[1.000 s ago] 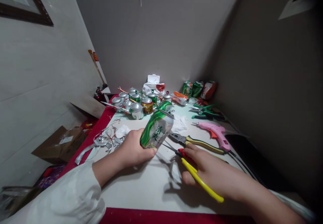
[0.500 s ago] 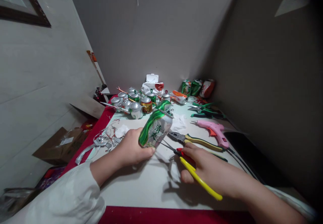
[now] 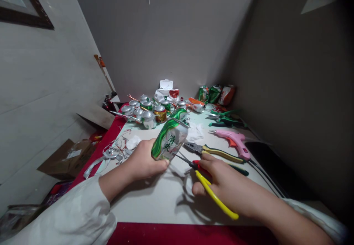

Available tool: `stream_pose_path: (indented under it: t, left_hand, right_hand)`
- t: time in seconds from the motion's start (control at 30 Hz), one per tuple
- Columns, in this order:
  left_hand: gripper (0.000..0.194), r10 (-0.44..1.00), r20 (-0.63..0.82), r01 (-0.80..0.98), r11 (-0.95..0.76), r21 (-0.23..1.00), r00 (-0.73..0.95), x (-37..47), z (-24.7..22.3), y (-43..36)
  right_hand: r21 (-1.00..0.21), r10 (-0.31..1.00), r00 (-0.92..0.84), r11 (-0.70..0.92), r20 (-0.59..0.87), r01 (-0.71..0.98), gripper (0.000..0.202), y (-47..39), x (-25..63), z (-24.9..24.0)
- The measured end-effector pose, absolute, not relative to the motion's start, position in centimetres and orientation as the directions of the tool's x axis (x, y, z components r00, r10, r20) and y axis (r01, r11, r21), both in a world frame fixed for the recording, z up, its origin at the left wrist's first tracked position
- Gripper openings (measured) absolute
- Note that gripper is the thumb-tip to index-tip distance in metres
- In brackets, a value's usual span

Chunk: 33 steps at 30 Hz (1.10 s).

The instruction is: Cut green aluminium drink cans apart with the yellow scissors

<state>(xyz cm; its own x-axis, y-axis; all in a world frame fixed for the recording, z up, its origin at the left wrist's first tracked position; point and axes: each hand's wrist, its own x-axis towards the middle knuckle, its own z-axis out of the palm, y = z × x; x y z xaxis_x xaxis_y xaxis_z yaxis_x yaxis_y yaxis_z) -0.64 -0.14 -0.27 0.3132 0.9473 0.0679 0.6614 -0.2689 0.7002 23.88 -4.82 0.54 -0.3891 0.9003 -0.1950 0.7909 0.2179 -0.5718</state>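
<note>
A green and silver can (image 3: 170, 136), dented and tilted, is gripped near its lower end by my left hand (image 3: 145, 159). My right hand (image 3: 218, 178) is wrapped round scissors (image 3: 215, 198) with yellow and red handles. The narrow blades are apart and point at the can's lower right side; whether a tip touches the metal I cannot tell. Just behind my right hand, pliers (image 3: 224, 154) with yellow and dark green handles lie on the white board (image 3: 146, 208).
Several small teapot-shaped can pieces (image 3: 149, 119) stand at the back left. Metal scraps (image 3: 113, 154) lie left of my left hand. To the right are a pink glue gun (image 3: 235, 140) and green-handled cutters (image 3: 221, 118). Crumpled cans (image 3: 215, 94) stand at the back.
The scissors and my right hand have shifted slightly left, and the yellow handle has swung a little. The can has barely moved in my left hand. The whole view has shifted slightly.
</note>
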Motion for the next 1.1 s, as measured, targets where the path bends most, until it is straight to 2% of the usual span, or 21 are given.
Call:
stream_pose_path:
  t: [0.4, 0.7, 0.8, 0.9, 0.97, 1.1]
  left_hand:
    - [0.024, 0.922, 0.056, 0.641, -0.31, 0.702, 0.384, -1.4, -0.5, 0.4]
    - [0.035, 0.852, 0.038, 0.482, -0.332, 0.811, 0.523, -2.4, -0.1, 1.1]
    - [0.041, 0.844, 0.007, 0.376, -0.247, 0.893, 0.537, -2.1, 0.1, 1.2]
    - [0.048, 0.824, -0.067, 0.182, -0.044, 0.982, 0.563, -2.0, 0.3, 1.3]
    - [0.048, 0.787, -0.13, 0.091, 0.094, 0.991, 0.603, -2.1, 0.4, 1.3]
    - [0.054, 0.656, -0.282, 0.13, 0.271, 0.954, 0.7, -2.6, 0.6, 1.2]
  right_hand:
    - [-0.565, 0.896, -0.429, 0.297, -0.114, 0.77, 0.048, -5.0, 24.2, 0.7]
    - [-0.545, 0.868, -0.496, 0.397, -0.039, 0.738, 0.041, -4.7, 24.4, 0.3]
    - [-0.564, 0.864, -0.504, 0.412, -0.008, 0.716, 0.044, -4.5, 24.2, 0.2]
    - [-0.607, 0.861, -0.509, 0.41, 0.01, 0.681, 0.047, -4.5, 23.9, -0.1]
    - [-0.632, 0.848, -0.529, 0.431, 0.039, 0.644, 0.046, -4.6, 23.5, -0.4]
    - [-0.688, 0.849, -0.523, 0.425, 0.078, 0.588, 0.047, -4.8, 22.9, -0.5]
